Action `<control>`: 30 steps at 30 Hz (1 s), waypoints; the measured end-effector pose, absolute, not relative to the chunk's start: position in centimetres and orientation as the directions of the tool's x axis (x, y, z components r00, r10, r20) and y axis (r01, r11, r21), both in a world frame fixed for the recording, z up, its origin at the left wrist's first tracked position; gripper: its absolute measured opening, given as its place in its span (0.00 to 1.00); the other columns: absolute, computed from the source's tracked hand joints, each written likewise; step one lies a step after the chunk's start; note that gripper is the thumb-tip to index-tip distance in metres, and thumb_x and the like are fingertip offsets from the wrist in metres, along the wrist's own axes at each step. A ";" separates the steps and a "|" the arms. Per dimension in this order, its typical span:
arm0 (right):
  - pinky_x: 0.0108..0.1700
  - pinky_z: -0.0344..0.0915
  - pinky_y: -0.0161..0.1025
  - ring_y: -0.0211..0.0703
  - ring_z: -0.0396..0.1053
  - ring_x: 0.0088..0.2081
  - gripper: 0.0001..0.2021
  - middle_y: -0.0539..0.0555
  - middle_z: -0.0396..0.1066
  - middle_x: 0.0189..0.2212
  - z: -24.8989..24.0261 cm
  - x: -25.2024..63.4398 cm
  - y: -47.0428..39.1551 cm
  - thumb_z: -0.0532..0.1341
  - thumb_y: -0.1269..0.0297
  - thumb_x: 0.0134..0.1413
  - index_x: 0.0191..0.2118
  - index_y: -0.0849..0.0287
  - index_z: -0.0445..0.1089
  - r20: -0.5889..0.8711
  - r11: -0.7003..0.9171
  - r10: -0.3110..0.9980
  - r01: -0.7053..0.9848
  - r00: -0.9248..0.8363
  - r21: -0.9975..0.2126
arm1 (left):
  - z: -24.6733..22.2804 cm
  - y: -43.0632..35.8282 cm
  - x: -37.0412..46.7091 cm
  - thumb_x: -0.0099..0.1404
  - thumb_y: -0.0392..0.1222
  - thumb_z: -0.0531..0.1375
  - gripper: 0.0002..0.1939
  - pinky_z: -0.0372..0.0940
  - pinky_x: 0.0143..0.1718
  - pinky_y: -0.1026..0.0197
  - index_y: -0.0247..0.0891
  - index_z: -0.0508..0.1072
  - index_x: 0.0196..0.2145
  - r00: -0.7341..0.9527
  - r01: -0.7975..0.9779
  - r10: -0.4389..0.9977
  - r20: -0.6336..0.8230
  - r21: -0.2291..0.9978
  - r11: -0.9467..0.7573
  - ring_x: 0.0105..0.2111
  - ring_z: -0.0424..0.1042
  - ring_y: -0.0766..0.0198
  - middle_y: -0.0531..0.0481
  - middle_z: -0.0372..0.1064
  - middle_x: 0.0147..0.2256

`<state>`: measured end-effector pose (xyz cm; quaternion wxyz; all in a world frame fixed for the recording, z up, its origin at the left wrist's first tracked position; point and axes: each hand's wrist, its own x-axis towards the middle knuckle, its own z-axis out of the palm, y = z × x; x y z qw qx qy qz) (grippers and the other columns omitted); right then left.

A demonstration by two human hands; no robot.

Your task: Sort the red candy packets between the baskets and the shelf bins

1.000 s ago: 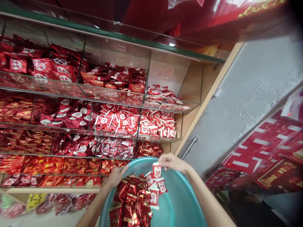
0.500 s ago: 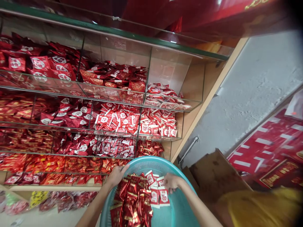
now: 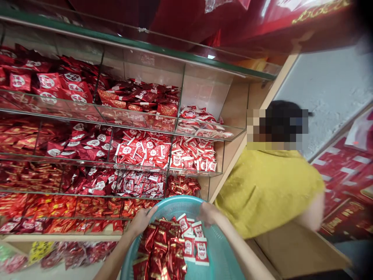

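A teal plastic basket (image 3: 183,202) stands in front of me at the bottom of the view. My left hand (image 3: 145,221) is closed round its left rim. My right hand (image 3: 208,214) hovers by the far right part of the basket, smeared by motion, and I cannot make out its fingers. Shiny red and gold packets (image 3: 163,249) fill the basket's left side. Several red packets with white edges (image 3: 195,248) lie beside them, just below my right hand.
Shelves with glass dividers hold red packets (image 3: 142,149) in compartments. Bagged goods (image 3: 71,251) lie under the lowest shelf. A person in a yellow shirt (image 3: 271,186) is close on the right, by a cardboard box (image 3: 300,249). Red and white packages (image 3: 346,175) stand against the wall.
My right hand has moved up and away from the white-edged packets towards the rim. The person in yellow has come into fuller view on the right. My left hand stays on the rim.
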<state>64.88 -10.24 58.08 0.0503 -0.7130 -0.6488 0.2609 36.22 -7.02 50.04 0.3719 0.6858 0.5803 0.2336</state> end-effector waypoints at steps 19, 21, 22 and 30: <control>0.31 0.58 0.34 0.39 0.67 0.28 0.09 0.52 0.71 0.28 72.8 65.2 -6.8 0.54 0.61 0.50 0.34 0.58 0.68 0.603 0.202 0.785 0.859 0.146 -0.471 | 49.8 -7.0 36.2 0.57 0.64 0.42 0.30 0.55 0.28 0.65 0.36 0.69 0.21 0.189 0.635 0.977 -0.103 0.771 -0.042 0.24 0.63 0.64 0.53 0.64 0.19; 0.33 0.59 0.35 0.39 0.67 0.30 0.10 0.53 0.70 0.33 72.8 65.0 -6.0 0.54 0.63 0.50 0.37 0.58 0.67 0.639 0.218 0.762 0.885 0.109 -0.411 | 49.8 -7.0 36.2 0.57 0.64 0.42 0.30 0.55 0.28 0.65 0.36 0.69 0.21 0.181 0.647 0.978 -0.100 0.761 -0.042 0.24 0.63 0.64 0.53 0.64 0.19; 0.33 0.59 0.35 0.40 0.66 0.32 0.10 0.54 0.69 0.36 72.7 64.7 -5.6 0.53 0.63 0.50 0.38 0.58 0.67 0.651 0.218 0.755 0.903 0.084 -0.370 | 49.8 -7.0 36.3 0.57 0.64 0.42 0.31 0.55 0.28 0.64 0.36 0.69 0.21 0.180 0.650 0.979 -0.096 0.759 -0.045 0.24 0.63 0.63 0.53 0.64 0.18; 0.32 0.55 0.35 0.42 0.62 0.38 0.09 0.55 0.63 0.38 72.0 62.5 -3.4 0.51 0.64 0.55 0.36 0.57 0.67 0.679 0.117 0.734 0.982 0.015 -0.148 | 49.8 -7.2 36.2 0.58 0.64 0.42 0.31 0.56 0.29 0.64 0.35 0.70 0.22 0.184 0.639 0.980 -0.071 0.767 -0.064 0.25 0.65 0.63 0.52 0.67 0.20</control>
